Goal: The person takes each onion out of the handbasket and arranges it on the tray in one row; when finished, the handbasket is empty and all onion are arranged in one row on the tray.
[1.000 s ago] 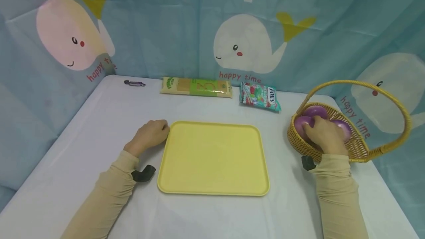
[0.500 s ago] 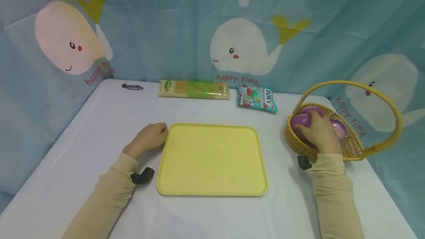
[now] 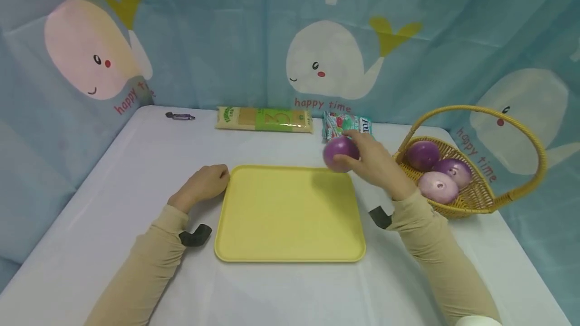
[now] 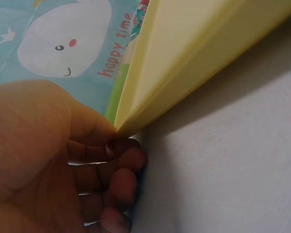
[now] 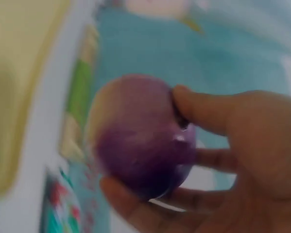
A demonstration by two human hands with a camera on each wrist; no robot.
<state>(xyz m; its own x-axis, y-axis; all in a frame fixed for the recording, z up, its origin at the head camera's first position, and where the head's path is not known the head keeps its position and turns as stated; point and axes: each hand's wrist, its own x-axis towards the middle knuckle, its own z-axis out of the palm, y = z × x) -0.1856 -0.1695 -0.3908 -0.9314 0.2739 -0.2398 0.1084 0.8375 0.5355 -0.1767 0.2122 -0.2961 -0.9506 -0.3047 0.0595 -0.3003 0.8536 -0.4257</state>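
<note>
Over the far right corner of the yellow tray point(image 3: 290, 215), my right hand point(image 3: 373, 162) holds a round purple onion point(image 3: 336, 155) up off the table. In the right wrist view, thumb and fingers wrap the onion point(image 5: 138, 136), whose skin fades to pale on one side. My left hand point(image 3: 204, 185) is at the tray's far left corner. The left wrist view shows its thumb and curled fingers point(image 4: 123, 184) pinching the corner of the tray point(image 4: 194, 58). Three more purple onions point(image 3: 438, 187) lie in the wicker basket point(image 3: 480, 200) on the right.
Along the back of the white table point(image 3: 272, 296) lie a small dark wrapped piece point(image 3: 181, 116), a green and tan noodle packet point(image 3: 265, 119) and a teal sweets bag point(image 3: 333, 120), partly covered by my right hand. The basket's tall handle point(image 3: 536, 150) arches above it. A whale-print curtain point(image 3: 226, 54) hangs behind.
My right hand has lifted one onion out of the basket and carried it left to the tray's far right corner. The left hand has stayed at the tray.
</note>
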